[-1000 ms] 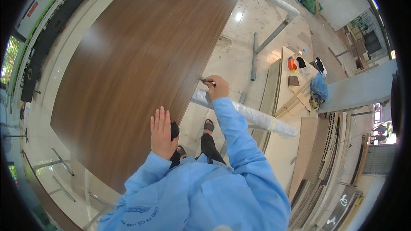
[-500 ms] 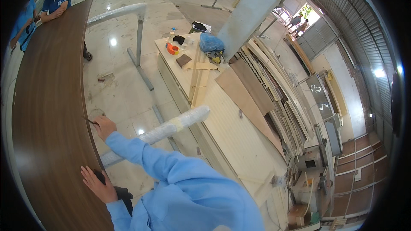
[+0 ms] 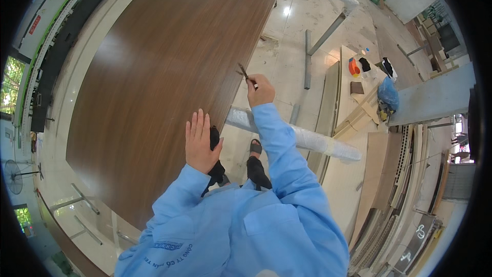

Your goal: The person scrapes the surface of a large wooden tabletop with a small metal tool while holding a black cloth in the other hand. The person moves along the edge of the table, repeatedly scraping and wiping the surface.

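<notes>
- The big dark brown wood-grain panel (image 3: 169, 66) lies flat and glossy before me.
- My slim dark tool (image 3: 243, 71) points upward, tip at the panel's right edge.

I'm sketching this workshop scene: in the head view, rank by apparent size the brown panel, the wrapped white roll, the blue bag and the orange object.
1. brown panel
2. wrapped white roll
3. blue bag
4. orange object
Distance from the camera may skew the last two.
</notes>
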Available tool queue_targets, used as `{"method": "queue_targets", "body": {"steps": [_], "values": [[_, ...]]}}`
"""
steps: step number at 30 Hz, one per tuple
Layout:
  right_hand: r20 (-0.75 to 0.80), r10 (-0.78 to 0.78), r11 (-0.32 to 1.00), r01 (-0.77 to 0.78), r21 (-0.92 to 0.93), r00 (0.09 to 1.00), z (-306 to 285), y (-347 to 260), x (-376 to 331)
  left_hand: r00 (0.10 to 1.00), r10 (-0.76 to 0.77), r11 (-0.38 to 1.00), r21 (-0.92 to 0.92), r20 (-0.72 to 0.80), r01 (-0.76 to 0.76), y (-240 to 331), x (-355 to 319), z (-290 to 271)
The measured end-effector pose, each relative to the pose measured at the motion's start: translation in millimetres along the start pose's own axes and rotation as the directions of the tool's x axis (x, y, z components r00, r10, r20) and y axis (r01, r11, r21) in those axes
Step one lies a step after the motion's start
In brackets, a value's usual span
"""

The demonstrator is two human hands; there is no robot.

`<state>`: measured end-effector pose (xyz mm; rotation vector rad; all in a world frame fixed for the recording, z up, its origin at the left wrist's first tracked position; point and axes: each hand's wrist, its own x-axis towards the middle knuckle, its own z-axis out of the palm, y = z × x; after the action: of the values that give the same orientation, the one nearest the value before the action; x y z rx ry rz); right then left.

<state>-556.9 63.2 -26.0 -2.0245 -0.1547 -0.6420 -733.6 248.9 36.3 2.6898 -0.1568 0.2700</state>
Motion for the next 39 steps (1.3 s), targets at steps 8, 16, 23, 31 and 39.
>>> {"method": "queue_targets", "body": {"steps": [8,16,23,31,39], "values": [[0.155,-0.205,0.976,0.190,0.107,0.966,-27.8,-65.0,-77.9,0.996,-0.086,0.996,-0.026,0.034,0.087,4.2,-23.8,-16.9],[0.096,-0.174,0.981,0.181,-0.075,0.980,-19.0,-53.3,-44.9,0.996,-0.087,0.995,-0.051,0.021,0.088,2.2,-23.7,-16.9],[0.085,-0.097,0.990,0.105,-0.092,0.992,-18.0,-30.2,-18.4,0.995,-0.097,0.994,-0.052,0.022,0.098,4.4,-21.8,-16.1],[0.246,-0.300,0.948,0.317,-0.031,0.921,-24.9,-17.0,-27.6,0.994,-0.103,0.994,-0.032,0.032,0.104,6.5,-19.3,-17.8],[0.000,-0.019,0.996,0.019,-0.089,1.000,10.2,41.2,73.5,0.995,-0.101,0.995,-0.013,0.006,0.101,13.3,3.3,-6.9]]}}
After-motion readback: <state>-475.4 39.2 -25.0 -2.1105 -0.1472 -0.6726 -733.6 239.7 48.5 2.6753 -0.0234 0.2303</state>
